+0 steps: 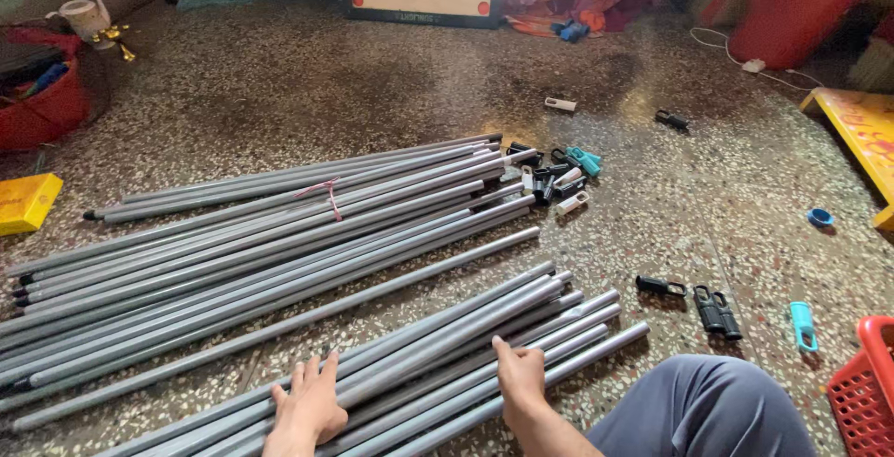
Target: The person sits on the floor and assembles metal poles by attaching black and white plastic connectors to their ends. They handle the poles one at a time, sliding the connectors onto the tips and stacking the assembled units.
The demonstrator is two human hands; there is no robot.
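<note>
The speckled stone floor [726, 205] carries two lots of grey metal tubes. The larger spread [261, 233] fans from nine o'clock toward the centre, with a pink tie [328, 192] round a few of them. The shorter bundle [447, 354] lies nearest the person, at six o'clock, running up toward three o'clock, and both hands rest on it.

To handle this bundle well, it seems wise to press evenly with both palms so the round tubes do not roll apart, and to keep the far ends level against one another; a lopsided push would likely send the outer tubes skidding.

The left hand [307, 406] lies flat at seven o'clock, fingers spread wide over the tubes, gripping nothing. The right hand [520, 375] sits at five o'clock, fingers curled over the upper tubes, though whether it truly clasps one I cannot tell. A grey trouser knee [708, 410] is at four o'clock.

Small black clips [717, 313] lie at three o'clock, and more connectors [554, 177] cluster past the long tubes' ends.
</note>
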